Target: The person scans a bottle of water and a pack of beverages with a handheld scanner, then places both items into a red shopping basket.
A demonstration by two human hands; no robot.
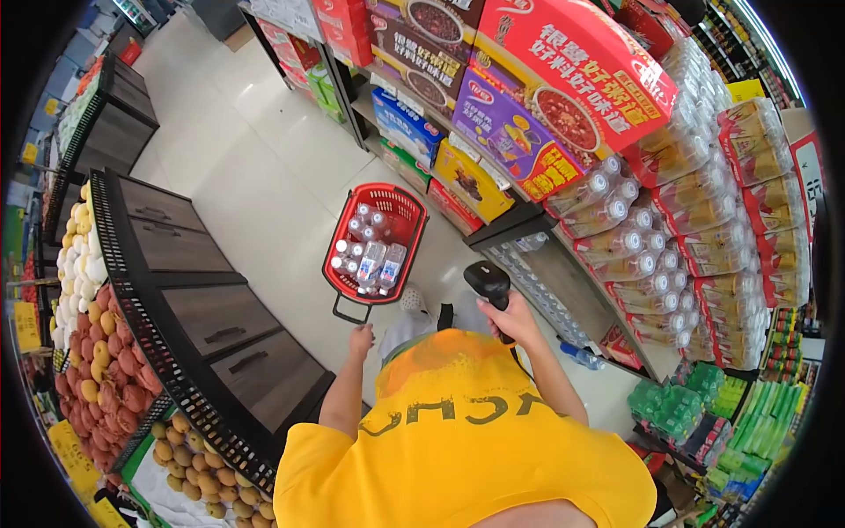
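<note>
My left hand [362, 338] is closed at the black handle of a red shopping basket [420, 216], which stands on the floor ahead of me. Several clear plastic bottles [371, 260] with white caps lie and stand inside the basket. My right hand [518, 320] is wrapped round the grip of a black handheld scanner [487, 278], its head pointing up and left, to the right of the basket.
On the left, a dark wooden stand [220, 317] holds fruit [97, 370]. Shelves with boxed goods [572, 88] and stacked bottle packs [704, 220] line the right. Green packs [695, 400] sit at the lower right. Tiled floor [211, 132] runs between.
</note>
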